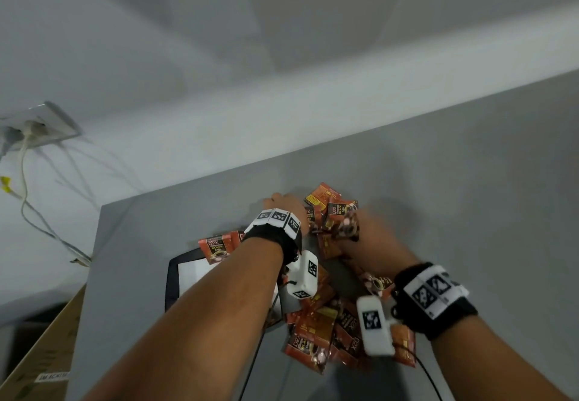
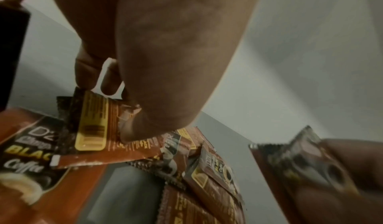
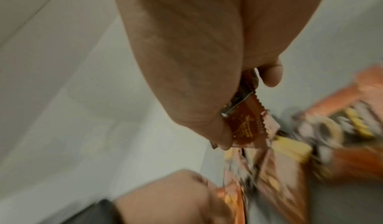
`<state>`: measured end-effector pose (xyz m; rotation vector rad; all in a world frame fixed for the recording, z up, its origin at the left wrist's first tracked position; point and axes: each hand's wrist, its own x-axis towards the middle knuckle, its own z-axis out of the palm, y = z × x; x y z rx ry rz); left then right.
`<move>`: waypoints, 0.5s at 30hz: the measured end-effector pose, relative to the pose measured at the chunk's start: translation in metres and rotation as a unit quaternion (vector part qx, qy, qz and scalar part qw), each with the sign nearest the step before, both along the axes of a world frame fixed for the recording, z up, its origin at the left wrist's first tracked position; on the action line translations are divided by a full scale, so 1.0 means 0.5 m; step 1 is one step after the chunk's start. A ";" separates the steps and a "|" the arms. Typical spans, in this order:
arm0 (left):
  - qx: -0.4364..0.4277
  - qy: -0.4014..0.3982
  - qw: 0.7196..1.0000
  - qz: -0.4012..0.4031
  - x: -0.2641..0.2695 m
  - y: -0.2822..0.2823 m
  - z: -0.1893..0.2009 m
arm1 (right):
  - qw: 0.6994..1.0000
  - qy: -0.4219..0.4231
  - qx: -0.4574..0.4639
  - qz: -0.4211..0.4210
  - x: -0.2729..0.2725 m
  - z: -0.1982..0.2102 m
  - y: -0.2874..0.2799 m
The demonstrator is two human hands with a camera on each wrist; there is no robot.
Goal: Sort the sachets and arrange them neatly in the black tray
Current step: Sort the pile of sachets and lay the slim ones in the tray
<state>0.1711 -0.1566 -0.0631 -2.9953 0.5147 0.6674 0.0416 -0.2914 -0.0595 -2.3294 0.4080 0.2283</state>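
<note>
Several orange-brown coffee sachets (image 1: 316, 328) lie in a loose pile on the grey table (image 1: 470, 212). The black tray (image 1: 173, 275), with a white sheet inside, sits left of the pile, partly under my left forearm; one sachet (image 1: 216, 248) overlaps its far rim. My left hand (image 1: 282, 204) is at the pile's far end. In the left wrist view its thumb (image 2: 145, 126) pinches a sachet with a yellow panel (image 2: 93, 126) against the fingers. My right hand (image 1: 366, 231) pinches another sachet (image 3: 244, 124) between thumb and fingers, just right of the left hand.
The table's far edge meets a white wall. A wall socket with plugged cables (image 1: 37, 128) hangs at the left. A cardboard box (image 1: 40, 353) stands beside the table's left side. Bare grey tabletop lies right of the pile.
</note>
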 end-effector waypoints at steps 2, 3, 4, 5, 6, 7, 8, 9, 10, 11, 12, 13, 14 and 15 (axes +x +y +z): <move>-0.030 0.011 0.999 0.018 0.005 0.002 0.003 | 1.000 0.006 -0.025 0.005 0.042 0.007 -0.031; -0.046 0.022 0.998 0.024 0.006 0.002 0.007 | 0.999 0.006 -0.035 -0.002 0.066 -0.002 -0.048; -0.058 0.033 0.998 0.021 0.007 0.001 0.012 | 0.999 0.012 -0.052 -0.014 0.086 0.003 -0.057; -0.061 0.043 0.997 0.019 0.010 -0.002 0.012 | 0.998 0.014 -0.067 -0.013 0.104 -0.006 -0.067; -0.077 0.045 0.996 0.017 0.011 -0.003 0.017 | 0.996 0.026 -0.088 -0.009 0.122 -0.015 -0.072; -0.098 0.045 0.994 0.025 0.014 -0.004 0.022 | 0.995 0.030 -0.099 0.003 0.138 -0.026 -0.075; -0.127 0.040 0.991 0.031 0.016 -0.004 0.029 | 0.992 0.048 -0.117 0.021 0.147 -0.024 -0.071; -0.145 0.035 0.988 0.030 0.020 -0.005 0.033 | 0.987 0.057 -0.140 0.053 0.154 -0.034 -0.070; -0.160 0.030 0.986 0.025 0.022 -0.006 0.043 | 0.982 0.079 -0.155 0.071 0.157 -0.032 -0.064; -0.165 0.026 0.986 0.018 0.027 -0.006 0.050 | 0.979 0.080 -0.163 0.088 0.155 -0.030 -0.059; -0.169 0.023 0.985 0.010 0.032 -0.007 0.060 | 0.976 0.096 -0.172 0.089 0.153 -0.027 -0.057; -0.167 0.022 0.986 0.002 0.038 -0.007 0.067 | 0.973 0.095 -0.190 0.090 0.154 -0.039 -0.062; -0.168 0.021 0.986 -0.005 0.042 -0.008 0.072 | 0.968 0.106 -0.209 0.090 0.151 -0.036 -0.059; -0.161 0.027 0.987 -0.014 0.046 -0.009 0.076 | 0.965 0.092 -0.226 0.093 0.150 -0.043 -0.064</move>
